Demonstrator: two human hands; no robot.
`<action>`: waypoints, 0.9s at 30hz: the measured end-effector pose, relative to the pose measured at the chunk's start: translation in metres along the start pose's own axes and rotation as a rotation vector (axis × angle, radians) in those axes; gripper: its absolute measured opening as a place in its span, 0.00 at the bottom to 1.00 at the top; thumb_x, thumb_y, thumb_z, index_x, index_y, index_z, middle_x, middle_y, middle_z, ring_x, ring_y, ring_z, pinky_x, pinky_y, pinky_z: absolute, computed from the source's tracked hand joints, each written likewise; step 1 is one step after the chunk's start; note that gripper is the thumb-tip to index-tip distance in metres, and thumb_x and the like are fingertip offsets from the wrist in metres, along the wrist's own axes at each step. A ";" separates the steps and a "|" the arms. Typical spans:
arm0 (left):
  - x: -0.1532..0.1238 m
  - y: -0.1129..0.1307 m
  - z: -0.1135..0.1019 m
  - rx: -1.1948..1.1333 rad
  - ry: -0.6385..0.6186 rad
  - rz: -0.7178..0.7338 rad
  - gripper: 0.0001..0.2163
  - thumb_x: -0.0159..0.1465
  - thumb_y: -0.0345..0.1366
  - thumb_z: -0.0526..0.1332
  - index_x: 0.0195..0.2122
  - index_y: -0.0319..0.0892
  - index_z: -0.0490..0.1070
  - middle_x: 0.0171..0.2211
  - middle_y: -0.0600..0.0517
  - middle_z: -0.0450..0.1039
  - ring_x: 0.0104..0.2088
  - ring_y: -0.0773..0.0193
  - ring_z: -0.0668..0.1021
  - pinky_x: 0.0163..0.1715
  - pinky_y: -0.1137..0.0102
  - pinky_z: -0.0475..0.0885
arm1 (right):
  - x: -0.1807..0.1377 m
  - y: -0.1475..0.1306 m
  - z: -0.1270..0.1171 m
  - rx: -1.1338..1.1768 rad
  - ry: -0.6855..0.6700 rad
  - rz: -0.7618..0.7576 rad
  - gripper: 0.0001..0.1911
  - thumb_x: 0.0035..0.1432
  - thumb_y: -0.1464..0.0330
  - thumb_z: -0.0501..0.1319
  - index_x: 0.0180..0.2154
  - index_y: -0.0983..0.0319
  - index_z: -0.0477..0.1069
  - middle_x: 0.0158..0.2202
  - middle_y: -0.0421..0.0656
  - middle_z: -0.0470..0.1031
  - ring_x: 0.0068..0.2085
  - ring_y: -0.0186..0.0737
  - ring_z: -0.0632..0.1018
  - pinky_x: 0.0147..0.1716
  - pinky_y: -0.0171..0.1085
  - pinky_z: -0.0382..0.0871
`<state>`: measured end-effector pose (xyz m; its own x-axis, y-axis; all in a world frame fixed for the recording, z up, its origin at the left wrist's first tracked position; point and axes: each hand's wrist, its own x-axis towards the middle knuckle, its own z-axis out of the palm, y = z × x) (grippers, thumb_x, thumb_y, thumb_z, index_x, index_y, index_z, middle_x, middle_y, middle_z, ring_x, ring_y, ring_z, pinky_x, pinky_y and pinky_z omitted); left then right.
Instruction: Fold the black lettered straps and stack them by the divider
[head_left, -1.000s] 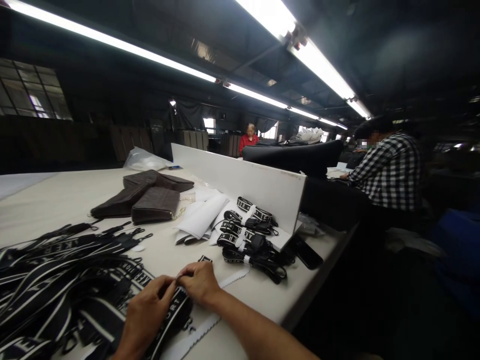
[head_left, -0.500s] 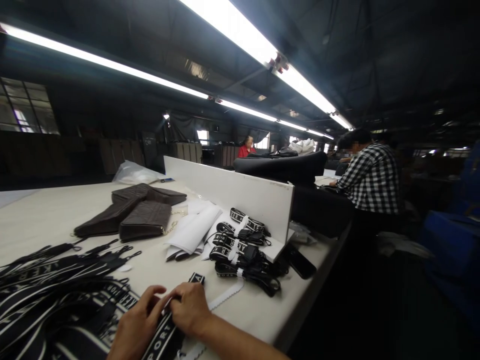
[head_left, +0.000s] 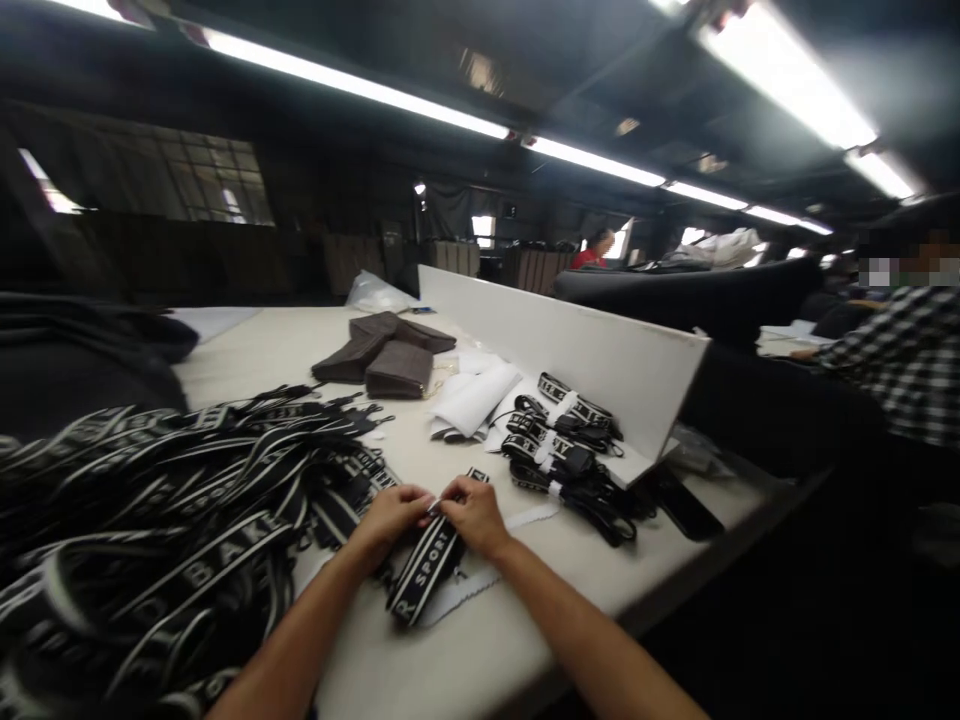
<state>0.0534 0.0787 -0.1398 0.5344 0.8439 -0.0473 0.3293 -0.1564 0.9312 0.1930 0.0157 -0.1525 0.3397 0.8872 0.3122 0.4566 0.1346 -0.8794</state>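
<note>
A folded black-and-white webbing strap (head_left: 427,578) with the lettering SPORT lies slantwise on the table in front of me. My left hand (head_left: 394,518) is at its left edge, thumb and forefinger pinched on a small white band (head_left: 433,508) that crosses the strap. My right hand (head_left: 476,515) is closed over the strap's upper part, its fingertips meeting the left ones at the band. The exact finger grip is partly hidden. Beneath the strap a white paper strip (head_left: 469,590) with a jagged edge shows.
A big heap of loose straps (head_left: 225,540) fills the left. Banded strap bundles (head_left: 562,450) lie right, by a white board (head_left: 570,325) and a phone (head_left: 686,505). Brown bags (head_left: 397,370) and white sheets (head_left: 476,395) lie farther back. A person in a checked shirt (head_left: 915,350) stands right.
My view has swung left and drawn back, so more of the strap heap shows. Both hands stay on the same strap, fingertips still together at the white band.
</note>
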 end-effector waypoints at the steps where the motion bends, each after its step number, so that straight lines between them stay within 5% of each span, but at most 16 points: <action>1: -0.001 0.002 0.001 0.046 0.017 0.002 0.10 0.57 0.41 0.60 0.25 0.39 0.70 0.18 0.54 0.69 0.20 0.65 0.72 0.24 0.71 0.67 | 0.000 0.001 0.000 0.014 -0.019 -0.008 0.02 0.48 0.73 0.65 0.25 0.61 0.75 0.24 0.39 0.76 0.27 0.35 0.74 0.30 0.32 0.66; 9: -0.007 0.004 0.017 0.344 0.329 0.095 0.08 0.65 0.29 0.53 0.28 0.42 0.63 0.27 0.52 0.68 0.31 0.62 0.72 0.36 0.68 0.63 | -0.004 -0.001 -0.006 0.046 -0.002 -0.061 0.09 0.53 0.62 0.63 0.29 0.62 0.75 0.29 0.42 0.76 0.27 0.37 0.71 0.31 0.36 0.65; 15: -0.016 0.012 0.029 0.393 0.438 0.159 0.06 0.67 0.30 0.50 0.32 0.44 0.61 0.32 0.50 0.68 0.34 0.59 0.72 0.36 0.67 0.62 | -0.005 -0.009 0.000 0.288 -0.135 0.235 0.27 0.53 0.45 0.59 0.21 0.63 0.68 0.14 0.36 0.61 0.17 0.31 0.60 0.17 0.33 0.52; 20: -0.015 0.014 0.030 0.299 0.460 0.147 0.08 0.66 0.30 0.49 0.29 0.44 0.59 0.28 0.51 0.68 0.31 0.60 0.72 0.33 0.69 0.63 | -0.005 -0.009 0.006 0.281 -0.101 0.169 0.24 0.52 0.48 0.60 0.20 0.61 0.63 0.17 0.36 0.61 0.20 0.31 0.60 0.20 0.33 0.53; 27: -0.016 0.014 0.027 0.233 0.508 0.201 0.07 0.66 0.33 0.47 0.31 0.44 0.60 0.30 0.50 0.69 0.34 0.59 0.73 0.35 0.67 0.65 | -0.003 0.000 0.006 0.126 0.006 0.074 0.18 0.54 0.55 0.61 0.22 0.61 0.70 0.28 0.41 0.70 0.30 0.37 0.69 0.30 0.34 0.62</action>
<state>0.0710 0.0489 -0.1356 0.1837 0.9171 0.3539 0.4534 -0.3985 0.7973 0.1875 0.0158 -0.1551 0.3737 0.8943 0.2463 0.3233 0.1233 -0.9382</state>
